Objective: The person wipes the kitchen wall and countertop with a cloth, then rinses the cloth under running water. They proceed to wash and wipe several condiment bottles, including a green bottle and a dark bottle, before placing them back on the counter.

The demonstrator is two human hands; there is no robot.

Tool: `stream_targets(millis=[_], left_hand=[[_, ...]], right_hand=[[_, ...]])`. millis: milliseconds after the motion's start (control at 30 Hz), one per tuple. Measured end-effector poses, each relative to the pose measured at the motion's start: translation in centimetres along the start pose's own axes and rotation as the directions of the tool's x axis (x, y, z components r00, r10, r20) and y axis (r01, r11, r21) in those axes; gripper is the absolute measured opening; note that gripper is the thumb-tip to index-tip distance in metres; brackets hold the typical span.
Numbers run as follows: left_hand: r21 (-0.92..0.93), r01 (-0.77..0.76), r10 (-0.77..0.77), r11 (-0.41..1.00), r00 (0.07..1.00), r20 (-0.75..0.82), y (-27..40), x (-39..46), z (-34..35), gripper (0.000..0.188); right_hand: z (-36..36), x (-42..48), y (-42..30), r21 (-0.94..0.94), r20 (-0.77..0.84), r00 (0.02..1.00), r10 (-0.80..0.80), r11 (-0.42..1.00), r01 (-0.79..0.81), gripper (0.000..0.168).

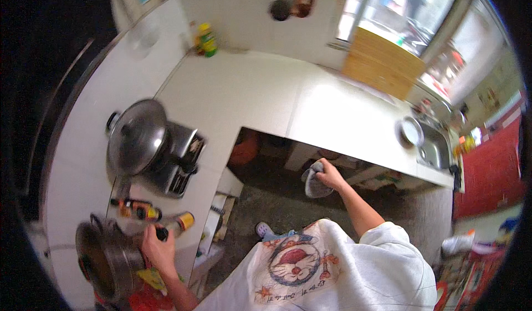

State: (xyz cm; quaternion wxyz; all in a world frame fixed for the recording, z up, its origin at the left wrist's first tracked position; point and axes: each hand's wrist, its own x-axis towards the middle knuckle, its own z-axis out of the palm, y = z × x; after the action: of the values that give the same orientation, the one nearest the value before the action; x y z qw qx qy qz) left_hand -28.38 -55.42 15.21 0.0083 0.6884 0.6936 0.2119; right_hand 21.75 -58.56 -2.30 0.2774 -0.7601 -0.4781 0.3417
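My left hand point(158, 250) is at the left counter, its fingers around the black-capped top of a glass bottle point(185, 220) with a yellow label. The fingers partly hide the bottle's neck. Just beyond it stands a dark sauce bottle point(143, 210) with an orange and yellow label. A bunched grey cloth point(318, 184) hangs from my right hand point(329, 174), held over the floor in front of the long counter. To the far side of the bottles, a lidded metal wok point(137, 138) sits on a gas stove point(183, 182).
A large metal pot point(114, 261) stands close beside my left hand, with a red plastic bag point(147, 298) near it. The white counter point(249, 91) turns a corner toward a sink point(434, 145) with a metal basin point(411, 131). A wooden board point(380, 64) leans by the window.
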Motion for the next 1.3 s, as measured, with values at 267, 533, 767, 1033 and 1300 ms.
stream_targets(millis=[267,533,767,1033,1300], left_hand=[[-0.471,-0.420,0.543,0.776,0.824,0.160,20.2,-3.4,6.9,0.026],[-0.713,-0.613,0.870,0.341,0.492,-0.008,44.2,-9.5,8.3,0.023],[-0.761,-0.628,0.948,0.160,0.314,-0.060,56.7,-10.7,13.3,0.025],[-0.791,-0.611,0.995,0.033,0.092,-0.029,69.7,-9.8,24.2,0.024],[-0.780,-0.625,0.995,0.039,-0.046,0.087,77.8,-9.1,29.0,0.023]], right_hand=[[-9.5,-9.1,12.9,0.098,-0.002,0.998,0.066,0.993,-0.065,0.040],[-23.1,-5.6,12.9,0.498,-0.181,0.975,-0.128,0.843,0.203,0.067],[-26.9,-4.6,18.3,0.295,-0.335,0.933,-0.134,0.925,0.239,0.056],[-34.6,-11.2,37.4,0.718,-0.506,0.708,0.492,0.695,0.031,0.023],[-38.9,-12.4,47.4,0.747,-0.524,0.507,0.684,0.656,-0.114,0.020]])
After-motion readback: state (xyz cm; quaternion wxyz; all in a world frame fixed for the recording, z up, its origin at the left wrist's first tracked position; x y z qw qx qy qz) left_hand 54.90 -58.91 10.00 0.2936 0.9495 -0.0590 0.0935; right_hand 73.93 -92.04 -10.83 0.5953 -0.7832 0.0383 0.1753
